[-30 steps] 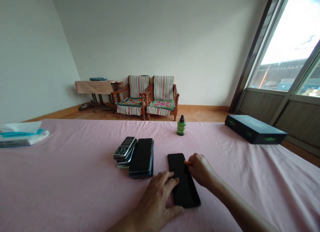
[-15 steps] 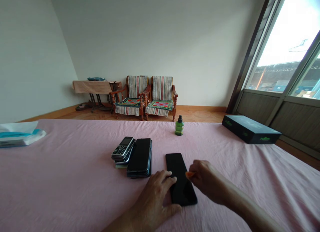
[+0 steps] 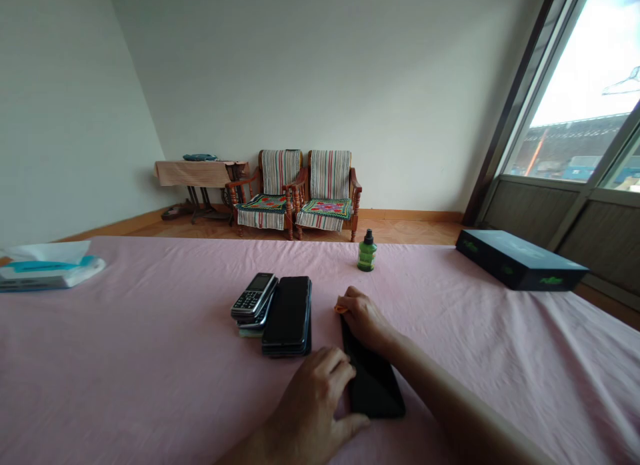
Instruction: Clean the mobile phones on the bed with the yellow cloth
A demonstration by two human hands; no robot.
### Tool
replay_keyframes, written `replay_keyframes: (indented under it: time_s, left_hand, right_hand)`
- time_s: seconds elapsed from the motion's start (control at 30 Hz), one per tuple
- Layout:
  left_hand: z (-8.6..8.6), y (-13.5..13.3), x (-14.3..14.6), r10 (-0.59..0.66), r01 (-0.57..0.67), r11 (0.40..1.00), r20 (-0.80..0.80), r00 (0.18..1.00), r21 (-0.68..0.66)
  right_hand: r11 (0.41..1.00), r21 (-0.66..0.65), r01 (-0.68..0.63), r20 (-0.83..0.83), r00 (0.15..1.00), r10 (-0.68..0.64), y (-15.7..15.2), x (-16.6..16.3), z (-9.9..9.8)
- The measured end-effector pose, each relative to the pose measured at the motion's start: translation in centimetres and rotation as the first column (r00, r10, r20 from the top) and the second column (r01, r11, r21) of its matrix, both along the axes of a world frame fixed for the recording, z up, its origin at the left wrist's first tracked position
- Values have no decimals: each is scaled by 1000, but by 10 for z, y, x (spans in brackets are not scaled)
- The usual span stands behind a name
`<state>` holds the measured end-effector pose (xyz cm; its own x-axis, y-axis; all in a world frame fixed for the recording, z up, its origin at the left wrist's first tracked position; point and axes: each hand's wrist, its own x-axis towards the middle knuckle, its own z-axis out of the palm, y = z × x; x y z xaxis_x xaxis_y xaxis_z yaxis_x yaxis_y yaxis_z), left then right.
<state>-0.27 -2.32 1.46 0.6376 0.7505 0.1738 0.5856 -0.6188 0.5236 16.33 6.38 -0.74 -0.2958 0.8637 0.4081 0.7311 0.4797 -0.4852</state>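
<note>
A black smartphone (image 3: 374,378) lies flat on the pink cloth in front of me, its screen up. My left hand (image 3: 320,398) steadies it at the left side, curled fingers on the long edge and thumb by the near end. An orange cloth (image 3: 341,309), mostly hidden, is pinched in my right hand (image 3: 364,318) over the phone's far end. The right forearm covers part of the phone's right side. Just left of it stand a stack of smartphones (image 3: 287,315) and a pile of keypad phones (image 3: 254,298).
A green spray bottle (image 3: 367,251) stands upright beyond the phone. At the far right lies a flat black box (image 3: 520,258), at the far left a tissue pack (image 3: 55,270). Two wooden armchairs (image 3: 327,208) and a small covered table (image 3: 195,174) are against the wall.
My right hand has moved from the phone's right edge up to its far end with the orange cloth. My left hand stays at the phone's left side. The view has shifted slightly.
</note>
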Motion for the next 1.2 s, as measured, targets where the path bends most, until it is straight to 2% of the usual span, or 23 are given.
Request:
replay_keyframes:
  time_s: [0.3, 0.53, 0.67, 0.83, 1.03, 1.2]
  left_hand:
    - [-2, -1, 0, 2, -2, 1000, 15, 1000, -9]
    - [-6, -1, 0, 130, -132, 991, 86, 988, 10]
    - [-11, 3, -1, 100, -103, 994, 129, 987, 21]
    - [-17, 7, -3, 56, -59, 998, 112, 992, 27]
    - [-10, 9, -4, -6, 6, 1000, -1, 1000, -6]
    - [-9, 11, -7, -15, 15, 1000, -16, 1000, -18]
  right_hand:
    - [994, -32, -107, -14, 994, 106, -37, 2, 5]
    - [981, -116, -156, -74, 986, 149, -71, 2, 12]
    - [972, -163, -167, -54, 986, 160, -89, -1, 18]
    - [962, -193, -195, -72, 980, 184, -108, -3, 15]
    - [947, -242, -212, -99, 976, 193, -119, -3, 16]
    - [932, -279, -232, -90, 972, 215, -125, -4, 20]
